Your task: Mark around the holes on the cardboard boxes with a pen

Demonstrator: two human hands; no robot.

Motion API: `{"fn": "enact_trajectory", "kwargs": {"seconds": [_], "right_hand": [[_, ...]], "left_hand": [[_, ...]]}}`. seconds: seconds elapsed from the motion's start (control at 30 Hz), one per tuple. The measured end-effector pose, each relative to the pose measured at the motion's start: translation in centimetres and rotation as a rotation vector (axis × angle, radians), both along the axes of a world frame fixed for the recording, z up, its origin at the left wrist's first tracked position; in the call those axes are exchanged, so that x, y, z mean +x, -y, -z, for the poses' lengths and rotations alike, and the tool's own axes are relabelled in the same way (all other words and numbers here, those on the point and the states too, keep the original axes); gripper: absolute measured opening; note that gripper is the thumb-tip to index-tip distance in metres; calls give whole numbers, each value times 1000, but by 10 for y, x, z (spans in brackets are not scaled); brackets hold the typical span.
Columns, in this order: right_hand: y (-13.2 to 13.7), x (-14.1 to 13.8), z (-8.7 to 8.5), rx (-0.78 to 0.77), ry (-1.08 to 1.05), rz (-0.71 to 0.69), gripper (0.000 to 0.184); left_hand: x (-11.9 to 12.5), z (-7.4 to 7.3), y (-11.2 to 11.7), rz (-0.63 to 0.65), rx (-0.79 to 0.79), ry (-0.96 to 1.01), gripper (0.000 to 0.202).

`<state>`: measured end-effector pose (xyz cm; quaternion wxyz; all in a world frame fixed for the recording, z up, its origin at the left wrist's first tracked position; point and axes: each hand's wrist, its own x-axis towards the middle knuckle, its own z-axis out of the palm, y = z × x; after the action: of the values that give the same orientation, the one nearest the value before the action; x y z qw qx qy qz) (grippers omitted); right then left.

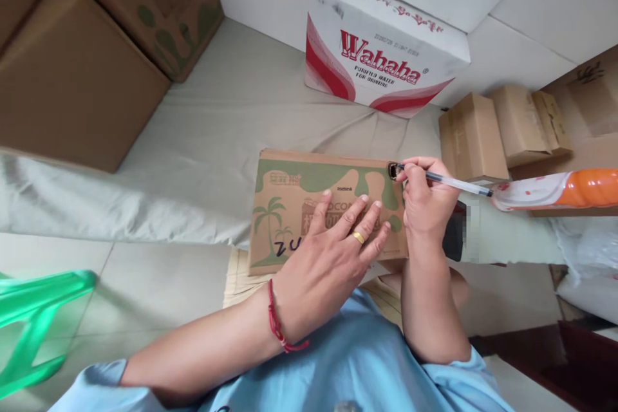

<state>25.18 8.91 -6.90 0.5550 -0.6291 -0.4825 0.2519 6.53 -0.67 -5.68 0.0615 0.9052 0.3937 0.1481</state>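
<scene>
A flat cardboard box (280,174) with a green palm-tree print lies in front of me, partly over my lap. My left hand (333,244) rests on its face with the fingers spread, covering part of the print. Some dark handwriting shows beside that hand. My right hand (425,199) is closed around a clear-barrelled pen (454,182). The pen's dark end meets a small black-edged mark or hole (393,171) at the box's upper right corner; which of the two it is, I cannot tell.
A white Wahaha water carton (386,58) stands ahead. Large brown cartons (72,84) are at the left, smaller boxes (476,135) at the right. An orange-and-white bottle (560,189) lies near the pen's back end. A green plastic stool (43,315) is at lower left.
</scene>
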Motion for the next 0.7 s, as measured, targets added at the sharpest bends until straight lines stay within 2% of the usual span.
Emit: {"fn": "enact_trajectory", "kwargs": {"seconds": [0.57,0.7], "right_hand": [[0,0,-1,-5,72,21,9],[0,-1,-5,-9,145,9,10]], "left_hand": [[0,0,0,-4,15,-9,51],[0,1,0,4,18,4,50]]}}
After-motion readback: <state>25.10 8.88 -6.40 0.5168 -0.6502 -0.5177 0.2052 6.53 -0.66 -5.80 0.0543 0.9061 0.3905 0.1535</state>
